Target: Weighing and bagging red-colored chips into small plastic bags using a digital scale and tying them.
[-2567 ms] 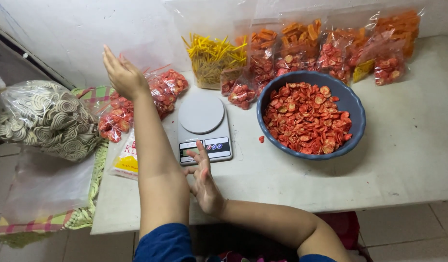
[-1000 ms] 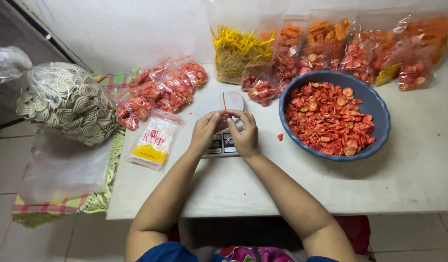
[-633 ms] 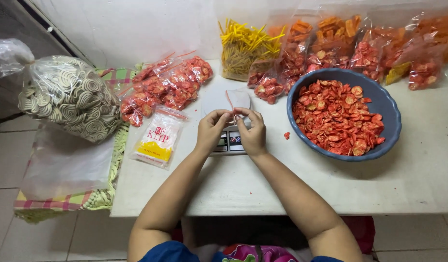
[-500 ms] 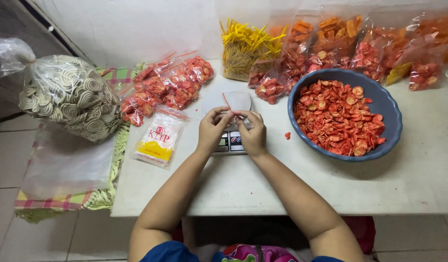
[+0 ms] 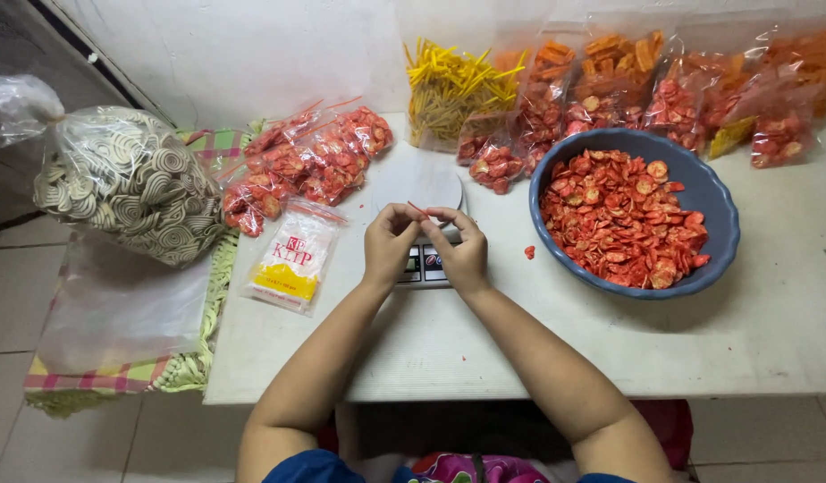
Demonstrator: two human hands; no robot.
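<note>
Because the white counter [image 5: 484,349] carries everything within arm's reach, the layout reads as a packing station: stock at the far edge, working items near the middle. Largest item, off the counter's left end: a clear bag of pale spiral crackers [image 5: 131,183], resting on a checked cloth [image 5: 91,376]. Along the wall stand bags of yellow sticks [image 5: 453,85] and orange and red snacks [image 5: 663,85], upright, probably kept back as stock.

A blue bowl [image 5: 699,192] heaped with red round chips [image 5: 623,219] sits just to the right of the hands, likely so the right hand can scoop without stretching. Small filled packets of red chips [image 5: 306,165] lie in a loose pile at the left, apart from the bowl. A flat pack of empty zip bags [image 5: 292,259] lies between that pile and the hands.

A small digital scale [image 5: 422,192] sits at centre, its white platform bare; both hands hover over its display end.

Left hand [image 5: 391,246] and right hand [image 5: 462,255] are brought together, fingertips pinching the red-striped top edge of a small clear bag [image 5: 419,209]. Bag is held above the scale, between the two hands, apparently so its mouth can be worked. Whether it is open or sealed, cannot tell.

One stray chip [image 5: 529,253] lies on the counter beside the bowl.
</note>
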